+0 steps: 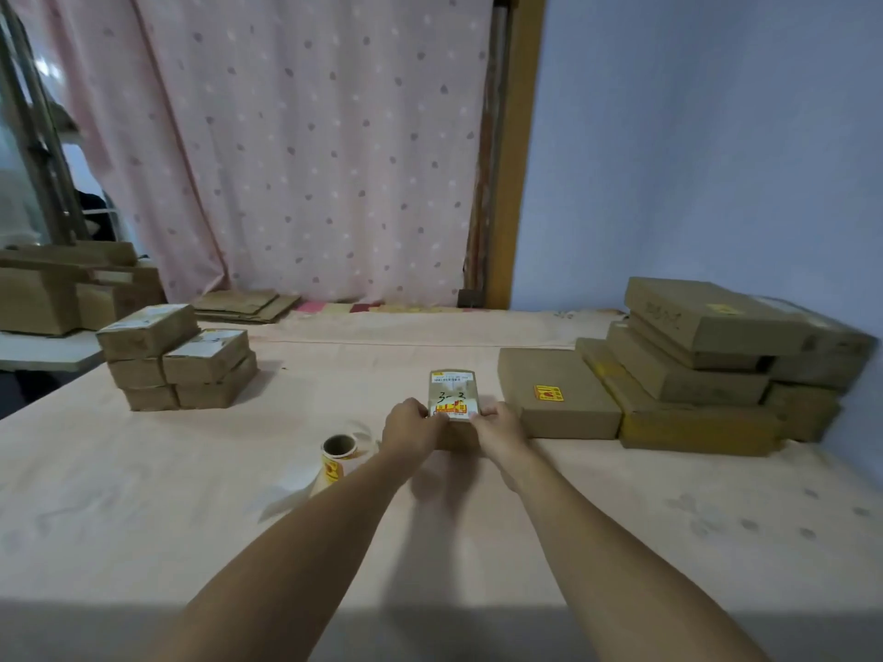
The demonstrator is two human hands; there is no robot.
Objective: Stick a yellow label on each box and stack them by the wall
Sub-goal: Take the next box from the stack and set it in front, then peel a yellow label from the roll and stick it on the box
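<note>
A small cardboard box point(453, 387) lies on the pink-covered table point(621, 518), marked "3-3" in black on top. A yellow label point(450, 408) lies on its near end. My left hand point(410, 430) and my right hand point(499, 430) hold the box's near corners from either side, thumbs at the label's edges. The roll of yellow labels point(338, 455) stands just left of my left hand, with white backing paper trailing from it. A flat box bearing a yellow label point(556, 391) sits to the right.
Several brown boxes point(716, 355) are stacked against the blue wall at the right. A smaller pile of boxes point(177, 358) sits at the left of the table. More cartons point(57, 289) stand far left, before a pink curtain point(306, 145).
</note>
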